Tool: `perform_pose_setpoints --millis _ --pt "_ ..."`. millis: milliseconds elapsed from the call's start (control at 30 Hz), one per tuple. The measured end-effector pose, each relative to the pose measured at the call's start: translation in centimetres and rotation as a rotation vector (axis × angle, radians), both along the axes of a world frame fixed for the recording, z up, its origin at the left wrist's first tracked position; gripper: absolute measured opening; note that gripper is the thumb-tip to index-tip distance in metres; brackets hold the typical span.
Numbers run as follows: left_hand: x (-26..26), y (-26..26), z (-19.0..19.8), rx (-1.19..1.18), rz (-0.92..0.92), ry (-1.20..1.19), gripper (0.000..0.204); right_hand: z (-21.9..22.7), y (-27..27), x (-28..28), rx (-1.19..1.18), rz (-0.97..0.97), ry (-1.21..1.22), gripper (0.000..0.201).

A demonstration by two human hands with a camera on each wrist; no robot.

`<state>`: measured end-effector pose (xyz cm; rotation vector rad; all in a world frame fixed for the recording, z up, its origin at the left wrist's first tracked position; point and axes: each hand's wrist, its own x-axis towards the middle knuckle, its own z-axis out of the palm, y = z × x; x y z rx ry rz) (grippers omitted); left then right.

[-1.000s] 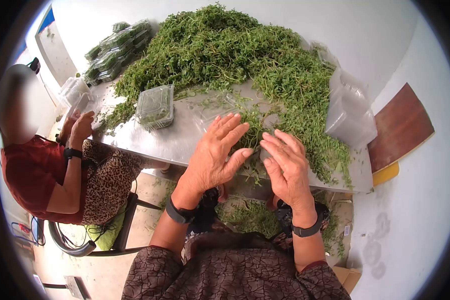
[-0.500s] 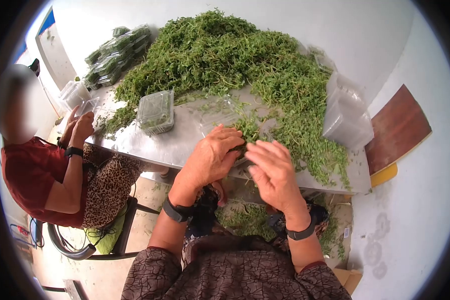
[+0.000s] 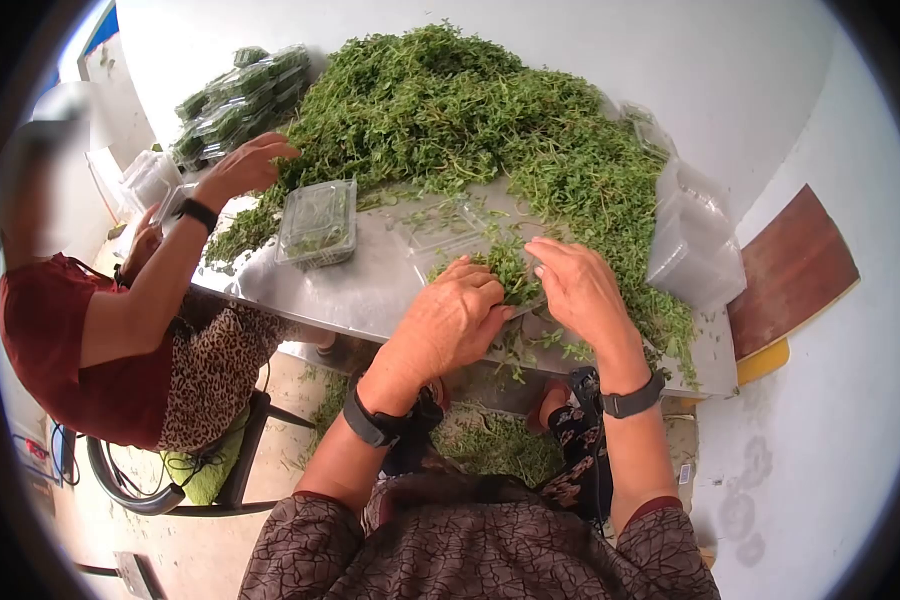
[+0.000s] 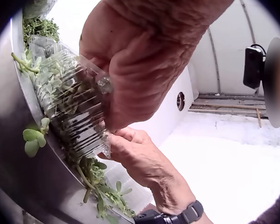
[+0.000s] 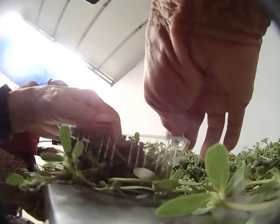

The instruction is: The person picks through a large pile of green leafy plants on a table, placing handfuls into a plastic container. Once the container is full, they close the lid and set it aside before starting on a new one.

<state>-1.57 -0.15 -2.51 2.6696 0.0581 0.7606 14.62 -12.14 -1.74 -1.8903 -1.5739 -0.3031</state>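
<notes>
A clear plastic clamshell box [image 4: 86,123] full of leafy green sprigs [image 3: 508,265] sits by the table's front edge, its clear lid [image 3: 440,238] folded back. My left hand [image 3: 448,322] lies over the near left side of the box, fingers bent down into the sprigs and thumb along the near rim. At the box's right corner, my right hand [image 3: 585,295] pinches the rim; its other fingers hang fairly straight in the right wrist view. Loose sprigs [image 5: 219,182] trail around the box and over the table edge [image 4: 30,135]. My left fingertips are partly hidden.
A large heap of greens [image 3: 430,110] fills the back of the metal table [image 3: 370,290]. Another clamshell [image 3: 317,225] stands left, filled boxes [image 3: 240,105] are stacked behind, and nested boxes [image 3: 695,240] stand right. A seated person [image 3: 120,320] reaches to the heap.
My hands were raised and spread above the greens; they have come down onto the box, left fingers into the sprigs, right hand to its right side. The other person has stretched an arm toward the heap.
</notes>
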Motion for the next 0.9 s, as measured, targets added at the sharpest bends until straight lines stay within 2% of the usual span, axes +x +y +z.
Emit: perform_pose_setpoints --millis 133,267,367,433,467,567,633,667,767,833,900 --pt "0.0 0.3 -0.5 -0.032 -0.010 -0.067 0.016 0.0 0.3 0.4 -0.030 -0.029 -0.014 0.013" --pt "0.0 0.2 -0.4 -0.091 -0.004 -0.090 0.017 0.6 0.1 0.4 -0.078 -0.062 -0.063 0.012" --pt "-0.1 0.3 -0.4 -0.076 0.003 -0.068 0.018 0.6 -0.1 0.5 -0.007 -0.061 -0.164 0.008" --pt "-0.1 0.3 -0.4 -0.070 -0.003 -0.077 0.018 1.1 -0.4 0.8 0.020 -0.197 -0.265 0.007" --pt "-0.2 0.4 -0.3 -0.063 -0.010 -0.085 0.018 1.4 -0.7 0.9 0.019 -0.193 -0.268 0.007" --pt "-0.1 0.3 -0.5 -0.053 0.001 -0.068 0.018 2.0 -1.2 0.8 -0.024 -0.246 -0.183 0.006" --pt "0.0 0.3 -0.7 -0.060 0.005 -0.069 0.019 1.5 -1.1 0.2 0.105 -0.079 -0.050 0.011" --pt "0.0 0.3 -0.8 -0.066 0.011 -0.067 0.019 1.2 -1.0 0.2 0.104 -0.079 -0.052 0.011" --pt "-0.2 0.2 -0.4 -0.079 0.007 -0.035 0.020 0.8 -0.6 0.1 -0.024 -0.024 -0.003 0.017" --pt "-0.3 0.3 -0.5 -0.082 -0.001 -0.063 0.023 1.6 -0.6 -0.1 -0.216 -0.089 0.087 0.019" --pt "-0.5 0.2 -0.5 -0.085 -0.011 -0.091 0.025 2.1 -0.6 -0.4 -0.216 -0.091 0.071 0.019"
